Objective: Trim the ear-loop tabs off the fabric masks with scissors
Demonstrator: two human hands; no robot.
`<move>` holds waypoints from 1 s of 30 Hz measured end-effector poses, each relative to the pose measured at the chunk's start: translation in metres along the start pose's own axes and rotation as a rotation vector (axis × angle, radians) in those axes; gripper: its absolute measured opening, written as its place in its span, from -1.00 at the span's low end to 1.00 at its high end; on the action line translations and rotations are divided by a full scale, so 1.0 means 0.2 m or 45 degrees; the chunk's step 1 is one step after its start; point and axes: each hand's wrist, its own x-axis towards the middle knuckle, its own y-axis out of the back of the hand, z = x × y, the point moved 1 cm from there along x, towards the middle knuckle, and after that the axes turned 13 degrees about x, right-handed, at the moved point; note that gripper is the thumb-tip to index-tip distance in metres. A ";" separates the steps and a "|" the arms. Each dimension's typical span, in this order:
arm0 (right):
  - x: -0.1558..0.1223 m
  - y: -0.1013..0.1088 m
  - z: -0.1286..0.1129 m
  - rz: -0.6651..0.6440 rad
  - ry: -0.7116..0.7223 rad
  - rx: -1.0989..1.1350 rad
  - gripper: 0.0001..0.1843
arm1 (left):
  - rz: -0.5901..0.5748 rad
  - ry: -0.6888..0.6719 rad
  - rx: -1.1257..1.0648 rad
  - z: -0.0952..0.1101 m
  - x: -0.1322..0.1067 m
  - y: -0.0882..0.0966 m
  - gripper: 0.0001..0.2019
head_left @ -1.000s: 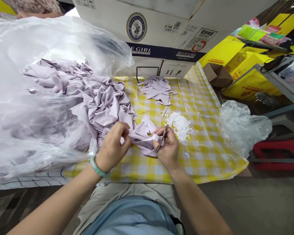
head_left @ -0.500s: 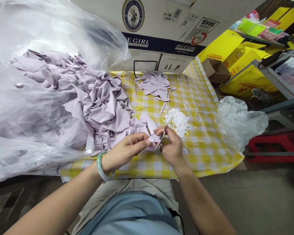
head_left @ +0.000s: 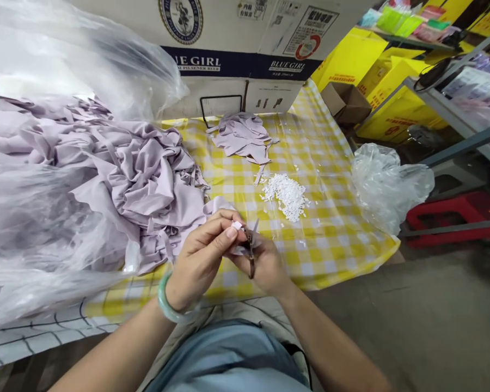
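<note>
My left hand (head_left: 200, 256), with a green bangle at its wrist, pinches a lilac fabric piece (head_left: 217, 205) by an edge where a small white bit (head_left: 237, 224) shows between thumb and finger. In my right hand (head_left: 267, 268) is a pair of small scissors (head_left: 251, 251), blades pointing up, close beside the left fingertips. Part of the fabric is tucked between both hands. A big heap of lilac fabric pieces (head_left: 147, 185) lies to the left. Further back is a smaller pile of the same pieces (head_left: 243, 134). Tiny white clippings (head_left: 289, 197) are heaped beyond my right hand.
A large beer carton (head_left: 237, 65) stands at the back of the yellow checked tablecloth (head_left: 330, 218). Clear plastic sheeting (head_left: 44, 228) covers the left side. At the right edge sits a crumpled plastic bag (head_left: 387, 182), near a metal rack (head_left: 469, 141) and a red stool (head_left: 453, 218).
My hands have drawn together and slightly left and down. The scissors have turned more upright, with the blades up by the left fingertips. The whole view has shifted a little.
</note>
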 end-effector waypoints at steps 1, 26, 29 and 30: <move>-0.02 0.03 -0.02 -0.033 0.012 -0.127 -0.75 | 0.021 0.017 0.004 -0.02 -0.01 -0.01 -0.80; -0.12 0.26 -0.16 -0.045 0.165 -1.031 -0.48 | 0.038 -0.229 0.711 -0.12 -0.06 -0.16 -0.78; -0.11 0.27 -0.16 -0.043 0.163 -1.030 -0.49 | 0.018 -0.255 0.709 -0.12 -0.05 -0.16 -0.78; -0.11 0.27 -0.16 -0.041 0.161 -1.035 -0.49 | 0.013 -0.257 0.706 -0.12 -0.05 -0.16 -0.79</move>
